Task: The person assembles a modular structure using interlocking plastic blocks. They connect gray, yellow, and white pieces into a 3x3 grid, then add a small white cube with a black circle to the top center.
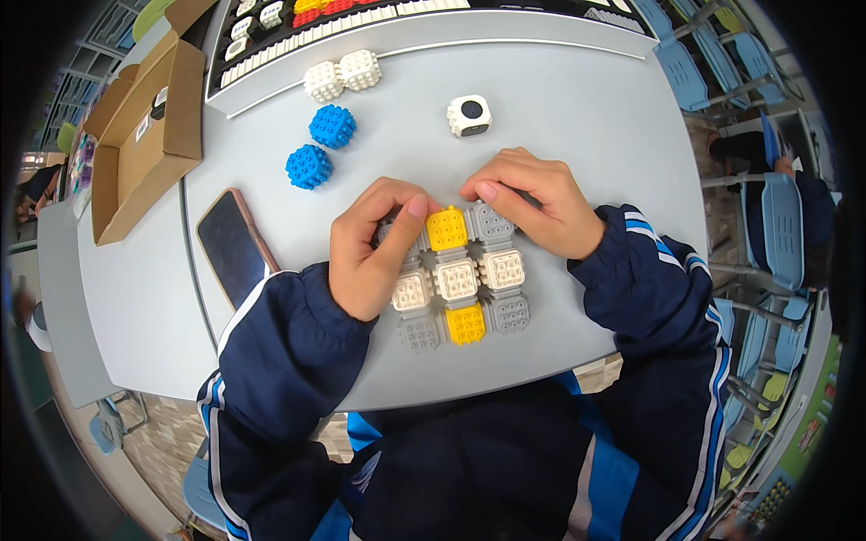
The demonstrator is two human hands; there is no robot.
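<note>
A flat assembly of studded building blocks (457,279) lies near the table's front edge, in rows of grey, white and yellow joined by grey connectors. My left hand (370,243) is closed around the grey block at its far left corner, partly hiding that block. At the far right corner, my right hand (539,198) has its thumb and index finger bent against the grey block (492,224). A yellow block (446,229) sits between the two hands. Beyond them stands a white cube (469,115) with black round and square faces.
Two blue studded blocks (332,126) and a joined white pair (343,76) lie farther back. A phone (236,245) rests left of my forearm. An opened cardboard box (149,135) stands at the left. A long tray of parts (433,29) spans the table's far side. Blue chairs (781,225) are at right.
</note>
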